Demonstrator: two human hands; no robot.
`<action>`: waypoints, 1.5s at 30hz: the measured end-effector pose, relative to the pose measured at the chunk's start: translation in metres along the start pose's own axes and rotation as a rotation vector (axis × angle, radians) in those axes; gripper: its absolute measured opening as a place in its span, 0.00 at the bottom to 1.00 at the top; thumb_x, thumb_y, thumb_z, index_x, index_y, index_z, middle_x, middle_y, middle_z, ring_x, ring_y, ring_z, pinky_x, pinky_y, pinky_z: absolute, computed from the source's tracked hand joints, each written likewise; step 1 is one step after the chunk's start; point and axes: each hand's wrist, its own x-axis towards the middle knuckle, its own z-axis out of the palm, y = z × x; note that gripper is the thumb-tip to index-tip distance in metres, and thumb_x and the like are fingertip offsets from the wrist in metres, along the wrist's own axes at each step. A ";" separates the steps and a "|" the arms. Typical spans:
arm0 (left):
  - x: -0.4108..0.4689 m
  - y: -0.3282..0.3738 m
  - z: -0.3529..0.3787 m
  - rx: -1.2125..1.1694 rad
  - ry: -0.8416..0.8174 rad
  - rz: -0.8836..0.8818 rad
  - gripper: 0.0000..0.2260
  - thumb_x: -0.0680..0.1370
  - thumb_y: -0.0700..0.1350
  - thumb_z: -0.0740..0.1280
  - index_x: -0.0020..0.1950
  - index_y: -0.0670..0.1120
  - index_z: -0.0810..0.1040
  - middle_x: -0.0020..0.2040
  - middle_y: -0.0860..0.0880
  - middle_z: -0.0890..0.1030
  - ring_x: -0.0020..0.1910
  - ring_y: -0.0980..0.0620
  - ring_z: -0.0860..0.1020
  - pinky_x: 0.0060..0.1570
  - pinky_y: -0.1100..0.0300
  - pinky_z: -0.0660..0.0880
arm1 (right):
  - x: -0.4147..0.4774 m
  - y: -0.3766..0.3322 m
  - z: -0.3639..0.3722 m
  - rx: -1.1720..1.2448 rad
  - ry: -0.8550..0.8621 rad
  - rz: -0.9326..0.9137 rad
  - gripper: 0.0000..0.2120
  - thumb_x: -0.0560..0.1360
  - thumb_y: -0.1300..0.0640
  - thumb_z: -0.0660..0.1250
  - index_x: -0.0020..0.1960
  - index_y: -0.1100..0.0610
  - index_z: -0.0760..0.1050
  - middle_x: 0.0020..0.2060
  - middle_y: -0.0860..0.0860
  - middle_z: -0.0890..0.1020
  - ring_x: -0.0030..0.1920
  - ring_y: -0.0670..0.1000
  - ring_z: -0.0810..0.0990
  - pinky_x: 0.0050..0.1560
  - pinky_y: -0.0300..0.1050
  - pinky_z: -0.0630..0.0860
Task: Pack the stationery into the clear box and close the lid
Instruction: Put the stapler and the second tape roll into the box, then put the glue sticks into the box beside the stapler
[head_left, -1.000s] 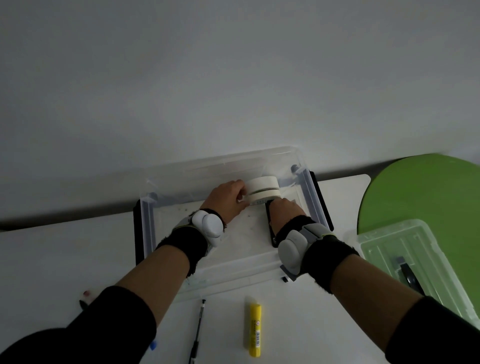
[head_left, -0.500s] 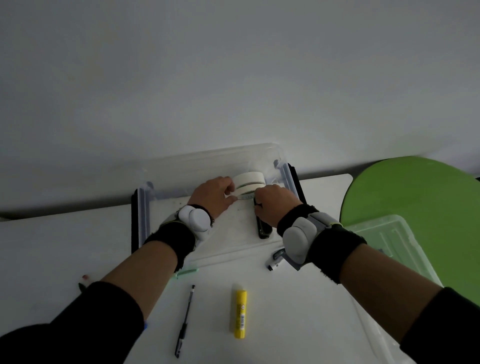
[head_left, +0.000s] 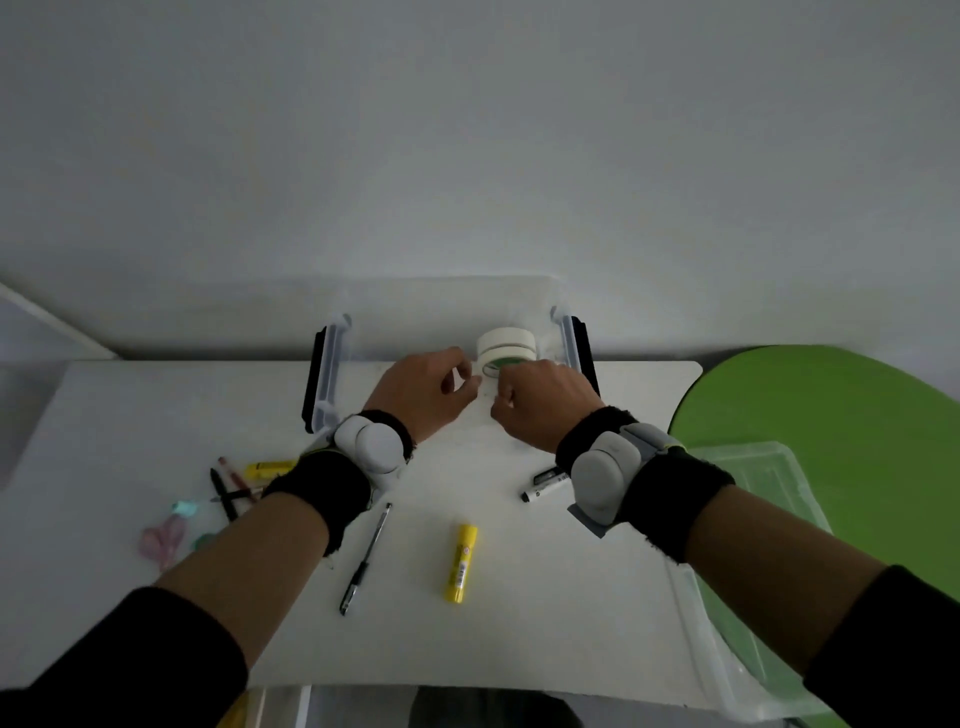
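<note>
The clear box (head_left: 336, 375) stands open at the table's far edge, with black latches on both short sides. A stack of white tape rolls (head_left: 506, 344) sits in its back right corner. Just in front of the stack is a tape roll with a green inside (head_left: 496, 367). My left hand (head_left: 423, 397) pinches at that roll's left side. My right hand (head_left: 543, 405) covers its right side, fingers curled on it. On the table in front lie a yellow glue stick (head_left: 460, 564), a black pen (head_left: 365, 558) and a black-and-white marker (head_left: 545, 483).
At the left lie a yellow highlighter (head_left: 267, 469), thin pens (head_left: 226, 491) and pastel pieces (head_left: 171, 530). A second clear box (head_left: 756, 499) sits at the right, partly over a green round table (head_left: 841, 436). A wall rises right behind the box.
The view has pulled back, so more of the table and the left-hand stationery shows. Both hands have drawn back slightly from the white stack to the green-lined roll in front of it.
</note>
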 end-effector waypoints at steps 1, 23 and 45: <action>-0.011 0.003 -0.002 0.018 0.028 -0.004 0.08 0.74 0.54 0.67 0.43 0.49 0.76 0.27 0.54 0.73 0.29 0.51 0.73 0.35 0.59 0.73 | -0.008 -0.004 0.001 0.007 -0.005 -0.020 0.09 0.73 0.50 0.62 0.44 0.54 0.77 0.39 0.52 0.81 0.40 0.57 0.81 0.37 0.44 0.71; -0.157 -0.034 0.100 -0.016 -0.401 -0.503 0.22 0.72 0.60 0.68 0.56 0.46 0.71 0.53 0.47 0.77 0.53 0.45 0.76 0.49 0.54 0.71 | -0.051 -0.008 0.136 -0.136 -0.565 -0.325 0.25 0.75 0.61 0.64 0.70 0.47 0.66 0.68 0.51 0.67 0.66 0.55 0.70 0.60 0.52 0.73; -0.160 -0.056 0.127 -0.018 -0.407 -0.460 0.11 0.70 0.50 0.67 0.49 0.47 0.76 0.48 0.48 0.78 0.46 0.47 0.78 0.44 0.56 0.75 | -0.041 -0.009 0.177 -0.106 -0.598 -0.351 0.13 0.77 0.57 0.63 0.61 0.51 0.73 0.60 0.52 0.74 0.61 0.55 0.72 0.52 0.48 0.73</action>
